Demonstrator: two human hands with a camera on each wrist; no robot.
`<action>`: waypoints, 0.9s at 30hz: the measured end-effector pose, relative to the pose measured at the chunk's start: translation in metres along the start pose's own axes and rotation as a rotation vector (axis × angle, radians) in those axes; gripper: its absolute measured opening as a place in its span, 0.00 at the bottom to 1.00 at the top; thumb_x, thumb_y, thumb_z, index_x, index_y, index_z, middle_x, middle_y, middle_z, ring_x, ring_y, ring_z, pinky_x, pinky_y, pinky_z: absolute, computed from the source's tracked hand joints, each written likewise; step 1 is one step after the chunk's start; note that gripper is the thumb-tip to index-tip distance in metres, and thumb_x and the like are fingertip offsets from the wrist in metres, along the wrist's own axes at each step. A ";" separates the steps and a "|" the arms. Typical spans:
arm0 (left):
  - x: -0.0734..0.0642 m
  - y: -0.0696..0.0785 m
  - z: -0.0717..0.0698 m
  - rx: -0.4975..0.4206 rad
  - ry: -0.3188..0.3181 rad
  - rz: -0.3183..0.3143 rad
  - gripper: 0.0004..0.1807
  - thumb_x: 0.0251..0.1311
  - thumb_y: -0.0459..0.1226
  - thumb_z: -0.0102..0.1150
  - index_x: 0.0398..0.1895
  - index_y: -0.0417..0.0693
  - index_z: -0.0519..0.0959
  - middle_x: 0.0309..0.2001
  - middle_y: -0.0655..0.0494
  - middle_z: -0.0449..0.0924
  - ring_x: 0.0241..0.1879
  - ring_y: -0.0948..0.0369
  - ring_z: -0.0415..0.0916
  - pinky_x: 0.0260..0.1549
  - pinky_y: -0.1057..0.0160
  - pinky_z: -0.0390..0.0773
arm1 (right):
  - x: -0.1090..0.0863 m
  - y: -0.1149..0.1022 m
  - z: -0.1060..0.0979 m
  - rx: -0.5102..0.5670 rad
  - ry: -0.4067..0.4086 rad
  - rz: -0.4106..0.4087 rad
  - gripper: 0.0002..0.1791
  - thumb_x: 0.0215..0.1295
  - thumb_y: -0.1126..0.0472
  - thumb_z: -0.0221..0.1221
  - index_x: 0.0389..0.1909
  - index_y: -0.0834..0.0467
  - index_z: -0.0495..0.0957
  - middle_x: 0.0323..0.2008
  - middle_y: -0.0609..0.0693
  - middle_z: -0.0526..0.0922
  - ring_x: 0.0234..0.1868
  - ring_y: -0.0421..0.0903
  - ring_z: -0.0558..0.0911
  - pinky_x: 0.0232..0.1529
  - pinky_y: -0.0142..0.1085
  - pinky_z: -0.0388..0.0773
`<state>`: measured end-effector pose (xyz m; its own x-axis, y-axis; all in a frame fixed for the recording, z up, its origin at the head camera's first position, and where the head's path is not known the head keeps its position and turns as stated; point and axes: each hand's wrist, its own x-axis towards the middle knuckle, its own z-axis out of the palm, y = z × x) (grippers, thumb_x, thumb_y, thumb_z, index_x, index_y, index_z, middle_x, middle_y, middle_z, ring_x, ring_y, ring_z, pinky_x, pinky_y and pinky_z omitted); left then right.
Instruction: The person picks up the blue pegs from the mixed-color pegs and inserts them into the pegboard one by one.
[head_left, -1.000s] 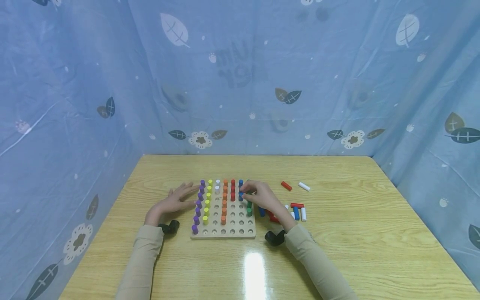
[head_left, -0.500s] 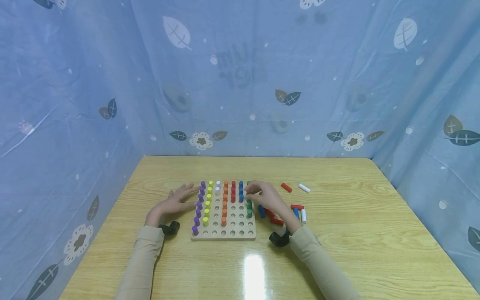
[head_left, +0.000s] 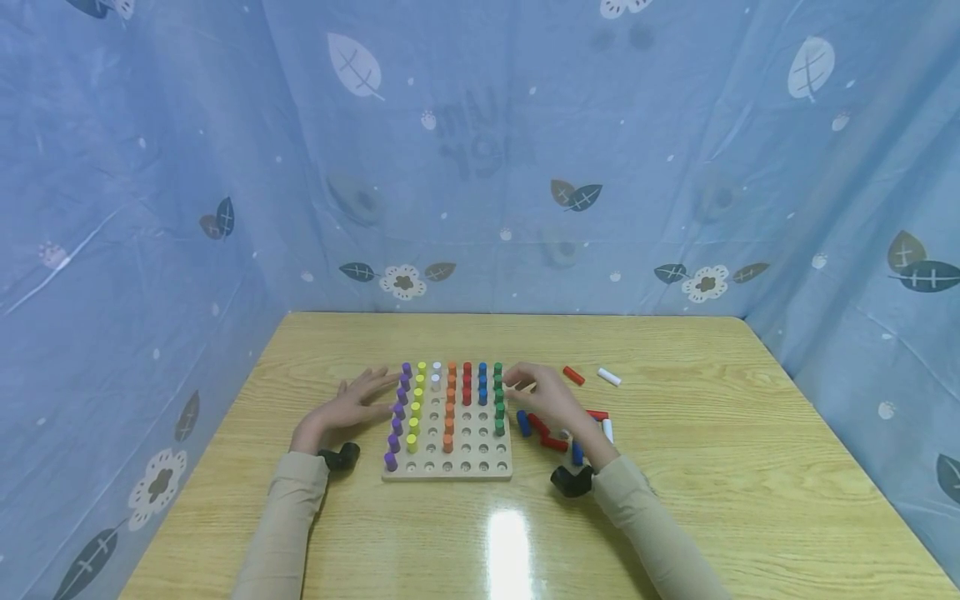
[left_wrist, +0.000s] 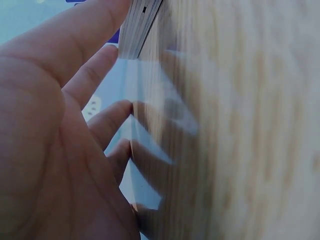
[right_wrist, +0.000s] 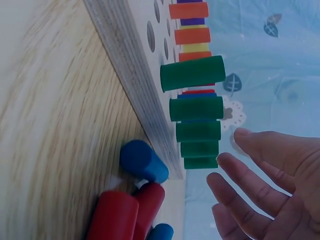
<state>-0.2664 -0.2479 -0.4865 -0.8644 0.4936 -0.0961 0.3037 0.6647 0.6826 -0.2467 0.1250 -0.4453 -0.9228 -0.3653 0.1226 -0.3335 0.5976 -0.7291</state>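
A wooden pegboard (head_left: 447, 475) lies mid-table, with rows of purple, yellow, white, orange, red, blue and green pegs standing in its holes. My left hand (head_left: 348, 407) rests at the board's left edge, fingers spread and fairly straight, fingertips by the purple pegs (head_left: 398, 410). In the left wrist view, the left hand (left_wrist: 40, 130) has its fingertips on the tabletop and holds nothing. My right hand (head_left: 547, 393) is just right of the green pegs (head_left: 499, 411). The right wrist view shows the right hand (right_wrist: 270, 190) with parted, relaxed fingers beside the green pegs (right_wrist: 195, 107), nothing between them.
Right of the board lie loose pegs: a blue peg (head_left: 523, 423), red pegs (head_left: 553, 444) and a white peg (head_left: 607, 431), partly behind the right forearm. Farther back are a red peg (head_left: 573, 375) and a white peg (head_left: 609, 377). A blue patterned curtain (head_left: 480, 167) surrounds the table.
My right hand has drawn away to the right from the blue pegs, past the green column, and its fingers have parted. My left hand has stayed in place.
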 end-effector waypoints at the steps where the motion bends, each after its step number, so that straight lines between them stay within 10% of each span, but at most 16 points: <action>1: 0.000 0.000 0.000 0.000 0.000 0.000 0.35 0.62 0.52 0.51 0.71 0.56 0.55 0.73 0.42 0.39 0.71 0.42 0.27 0.60 0.34 0.18 | -0.001 0.000 -0.001 -0.005 0.000 0.009 0.10 0.61 0.57 0.60 0.43 0.54 0.79 0.41 0.46 0.81 0.42 0.44 0.79 0.42 0.37 0.78; 27: -0.002 0.005 -0.002 -0.004 -0.004 0.004 0.35 0.63 0.50 0.51 0.71 0.53 0.54 0.73 0.43 0.39 0.71 0.42 0.27 0.60 0.34 0.18 | -0.022 0.013 -0.023 -0.045 0.007 -0.051 0.10 0.60 0.65 0.60 0.43 0.61 0.79 0.39 0.54 0.82 0.38 0.49 0.81 0.34 0.36 0.79</action>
<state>-0.2644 -0.2468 -0.4812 -0.8615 0.4985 -0.0962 0.3056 0.6605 0.6858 -0.2357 0.1572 -0.4420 -0.9055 -0.3914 0.1639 -0.3886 0.6100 -0.6906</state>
